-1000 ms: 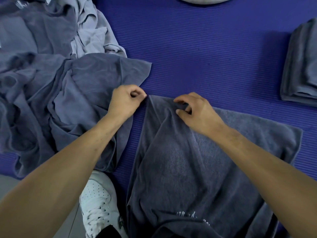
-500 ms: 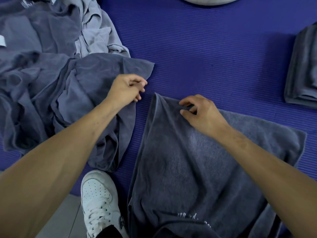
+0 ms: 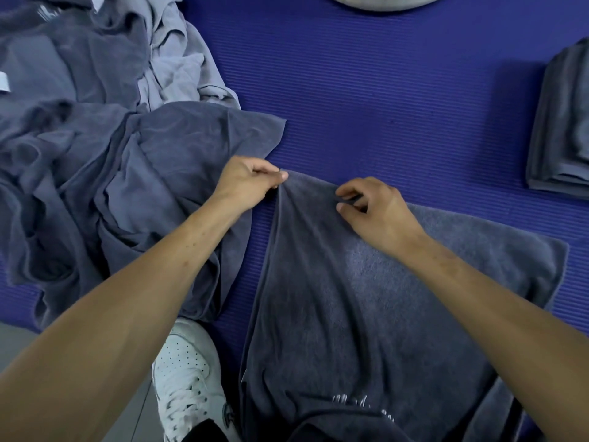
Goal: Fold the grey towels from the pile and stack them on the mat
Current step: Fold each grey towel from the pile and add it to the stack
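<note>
A dark grey towel (image 3: pixel 366 298) lies spread on the purple mat (image 3: pixel 382 90) in front of me, its near end draped toward my legs. My left hand (image 3: pixel 251 183) pinches the towel's far left corner between thumb and fingers. My right hand (image 3: pixel 373 208) pinches the far edge a little to the right, fingers curled on the cloth. A loose pile of grey towels (image 3: pixel 95 148) covers the mat's left side. A stack of folded grey towels (image 3: pixel 564 129) sits at the right edge.
My white shoe (image 3: pixel 188 378) stands on the grey floor (image 3: pixel 19 342) at the mat's near left edge. A pale round object (image 3: pixel 382 1) shows at the top edge. Bare mat lies between the pile and the folded stack.
My left hand, which had drawn away over the pile, has come back and taken the towel's far left corner. My right hand has kept its pinch on the far edge.
</note>
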The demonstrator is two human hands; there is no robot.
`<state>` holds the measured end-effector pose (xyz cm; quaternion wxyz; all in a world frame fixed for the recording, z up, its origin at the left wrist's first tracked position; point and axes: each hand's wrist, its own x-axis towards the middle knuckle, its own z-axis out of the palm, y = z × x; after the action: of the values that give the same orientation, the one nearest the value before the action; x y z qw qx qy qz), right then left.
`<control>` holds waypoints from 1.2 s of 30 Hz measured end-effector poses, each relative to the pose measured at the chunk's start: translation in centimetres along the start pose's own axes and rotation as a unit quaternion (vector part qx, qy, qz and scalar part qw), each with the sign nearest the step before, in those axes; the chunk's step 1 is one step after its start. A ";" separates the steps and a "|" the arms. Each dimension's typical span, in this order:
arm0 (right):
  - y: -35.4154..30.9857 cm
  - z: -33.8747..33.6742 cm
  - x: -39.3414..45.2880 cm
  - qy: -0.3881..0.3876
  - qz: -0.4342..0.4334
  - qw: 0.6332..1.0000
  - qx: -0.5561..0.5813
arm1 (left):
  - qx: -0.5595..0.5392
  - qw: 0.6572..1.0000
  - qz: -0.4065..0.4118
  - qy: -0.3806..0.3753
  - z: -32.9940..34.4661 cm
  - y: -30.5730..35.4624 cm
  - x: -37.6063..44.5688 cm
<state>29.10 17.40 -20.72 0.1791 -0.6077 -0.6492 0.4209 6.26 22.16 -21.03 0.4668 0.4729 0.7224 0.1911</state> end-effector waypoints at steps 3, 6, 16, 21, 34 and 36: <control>0.2 0.1 -0.1 0.004 -0.010 1.000 -0.014 | 0.073 0.996 0.049 0.027 0.4 -0.5 0.1; 0.6 0.1 -0.3 0.021 -0.026 0.997 -0.068 | 0.106 0.988 0.081 0.076 0.8 -1.1 0.2; -2.0 -3.9 -3.2 -0.154 -0.006 0.970 -0.188 | 0.145 0.979 0.139 0.044 0.3 1.1 -3.6; -6.3 -8.5 -9.7 -0.132 0.049 0.974 -0.178 | 0.240 0.936 0.219 -0.133 -1.0 7.4 -10.7; -3.4 -7.3 -37.2 0.054 0.295 0.951 0.081 | 0.211 0.928 0.229 -0.205 6.4 5.3 -30.2; -1.4 -5.6 -39.8 0.083 0.332 0.933 0.110 | 0.172 0.936 0.220 -0.215 8.5 3.4 -32.7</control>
<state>40.21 -18.03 -5.34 0.1481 -0.7979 -0.3424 0.4735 19.01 -5.77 -6.64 0.4687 0.7229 0.5046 0.0560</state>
